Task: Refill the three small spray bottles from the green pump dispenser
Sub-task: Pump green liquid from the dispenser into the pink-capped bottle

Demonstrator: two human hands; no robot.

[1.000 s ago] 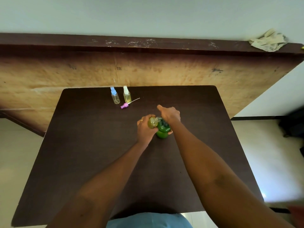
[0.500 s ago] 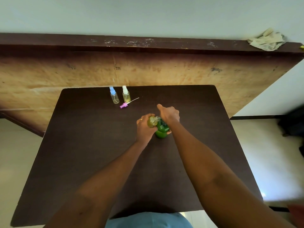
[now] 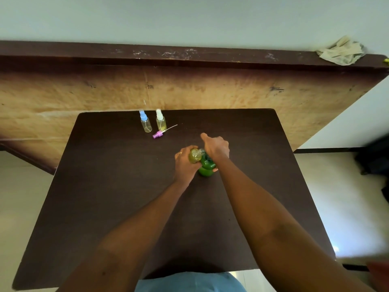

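Head view: a pale, stained plywood board (image 3: 210,91) with a dark top edge stands behind everything and is cut off at the left. The few dark marks on its face are too small to read. In front of it, the dark brown rectangular desk (image 3: 105,186) has its near edge partly hidden by the person's forearms and blue clothing. A crumpled off-white cloth (image 3: 341,51) lies on the board's top edge, far right. Near the middle of the desk, the right hand (image 3: 216,147) wraps over the top of the round green pump dispenser (image 3: 207,168), with one digit stretched out away from the person. It hides the pump head and spout, so only the lower body shows, standing upright. Any label there is covered or too blurred to make out. The left hand (image 3: 185,163), with a ring on one finger, has its fingers clenched round a small clear bottle (image 3: 194,156) of yellow-green liquid. This bottle is uncapped and tipped on its side, its open neck pointing right against the dispenser's top, where the meeting point is hidden. Well apart, near the far edge, a blue-capped spray bottle (image 3: 145,123) and a white-capped spray bottle (image 3: 161,122) stand upright side by side. Just in front of them a pink spray head (image 3: 157,134) lies flat, its thin dip tube pointing right and away.
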